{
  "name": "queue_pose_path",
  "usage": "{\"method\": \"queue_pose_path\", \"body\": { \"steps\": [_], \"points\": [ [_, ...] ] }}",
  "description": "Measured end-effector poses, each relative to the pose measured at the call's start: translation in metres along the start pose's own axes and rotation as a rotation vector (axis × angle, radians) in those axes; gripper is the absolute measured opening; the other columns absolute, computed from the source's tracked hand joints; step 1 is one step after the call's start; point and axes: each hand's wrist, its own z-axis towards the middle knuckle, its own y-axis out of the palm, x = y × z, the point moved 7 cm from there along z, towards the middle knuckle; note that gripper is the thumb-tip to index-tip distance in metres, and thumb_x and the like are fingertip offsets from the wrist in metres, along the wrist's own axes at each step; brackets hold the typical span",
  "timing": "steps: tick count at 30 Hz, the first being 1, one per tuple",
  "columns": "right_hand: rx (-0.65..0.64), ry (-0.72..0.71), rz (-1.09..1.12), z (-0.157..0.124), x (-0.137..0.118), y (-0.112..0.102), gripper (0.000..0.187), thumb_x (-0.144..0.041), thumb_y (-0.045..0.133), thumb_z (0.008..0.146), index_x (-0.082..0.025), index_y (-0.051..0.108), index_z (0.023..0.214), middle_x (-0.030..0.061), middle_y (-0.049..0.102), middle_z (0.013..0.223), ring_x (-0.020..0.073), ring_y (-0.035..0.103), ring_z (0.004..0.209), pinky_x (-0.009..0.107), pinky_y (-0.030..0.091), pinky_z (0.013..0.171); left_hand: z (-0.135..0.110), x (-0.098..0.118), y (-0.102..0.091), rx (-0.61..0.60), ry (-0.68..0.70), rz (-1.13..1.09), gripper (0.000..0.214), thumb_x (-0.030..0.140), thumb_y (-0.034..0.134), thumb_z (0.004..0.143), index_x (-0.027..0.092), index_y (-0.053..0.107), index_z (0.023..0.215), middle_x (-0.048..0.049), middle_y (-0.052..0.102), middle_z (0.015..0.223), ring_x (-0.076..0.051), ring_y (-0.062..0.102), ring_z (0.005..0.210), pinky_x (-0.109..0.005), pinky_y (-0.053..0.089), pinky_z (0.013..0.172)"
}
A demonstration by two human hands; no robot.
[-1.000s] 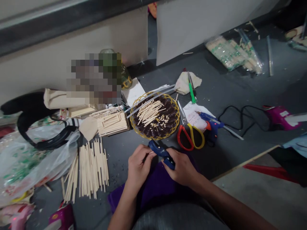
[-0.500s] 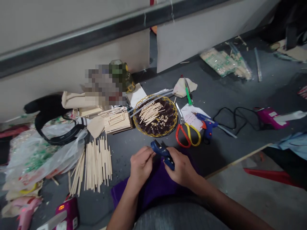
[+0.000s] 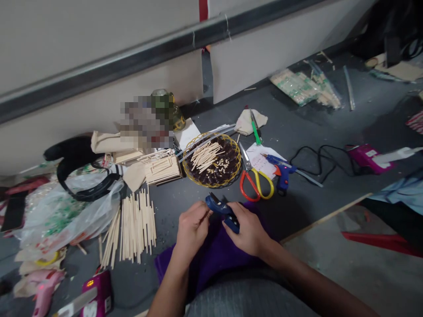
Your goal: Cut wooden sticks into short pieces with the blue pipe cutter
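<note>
My right hand (image 3: 248, 228) is wrapped round a dark blue hand cutter (image 3: 219, 207), its head pointing up and to the left. Close beside that head, my left hand (image 3: 193, 226) is closed in a pinch; whatever lies between its fingertips is too small and hidden to name. Both hands are above a purple cloth (image 3: 214, 259) at the table's near edge. Just beyond them sits a round brown basket with a yellow rim (image 3: 211, 184), holding short wooden sticks (image 3: 206, 157) and tiny cut pieces (image 3: 222, 166).
Long wooden sticks (image 3: 137, 226) lie on the left, below a small stick-built piece (image 3: 163, 168). Red-and-yellow-handled scissors (image 3: 256, 180) and a blue glue gun (image 3: 283, 174) with a black cord lie right of the basket. Plastic bags (image 3: 66, 211) and a pink glue gun (image 3: 44, 288) are far left.
The camera view has shifted slightly, so the table things sit a little differently in the picture. Both hands keep nearly the same pose, with the cutter still in my right hand.
</note>
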Motion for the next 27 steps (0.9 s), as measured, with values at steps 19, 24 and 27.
{"method": "queue_pose_path", "body": {
  "steps": [19, 24, 27],
  "points": [
    [-0.034, 0.028, 0.136, 0.028, 0.02, 0.005, 0.009, -0.02, 0.054, 0.079, -0.022, 0.051, 0.088, 0.0004, 0.062, 0.07, 0.0164, 0.06, 0.06, 0.025, 0.045, 0.059, 0.014, -0.042, 0.017, -0.032, -0.31, -0.205, 0.012, 0.021, 0.057, 0.09, 0.018, 0.067, 0.083, 0.0024, 0.058, 0.066, -0.008, 0.056, 0.053, -0.018, 0.043, 0.053],
    [-0.03, 0.045, 0.129, 0.026, 0.02, 0.003, 0.006, -0.019, 0.053, 0.079, -0.022, 0.05, 0.084, -0.0007, 0.061, 0.068, 0.0159, 0.059, 0.059, 0.024, 0.044, 0.058, 0.015, -0.033, 0.015, 0.075, -0.174, -0.069, 0.015, 0.02, 0.057, 0.09, 0.017, 0.066, 0.078, 0.0012, 0.06, 0.064, -0.009, 0.054, 0.056, -0.019, 0.042, 0.055],
    [-0.039, 0.058, 0.081, 0.021, 0.02, 0.004, 0.008, -0.018, 0.053, 0.079, -0.022, 0.05, 0.084, -0.0006, 0.062, 0.069, 0.0165, 0.06, 0.062, 0.025, 0.045, 0.061, 0.012, -0.023, 0.014, 0.07, -0.073, 0.01, 0.016, 0.015, 0.053, 0.091, 0.017, 0.065, 0.081, 0.0005, 0.06, 0.065, -0.009, 0.055, 0.058, -0.018, 0.042, 0.058]
  ]
}}
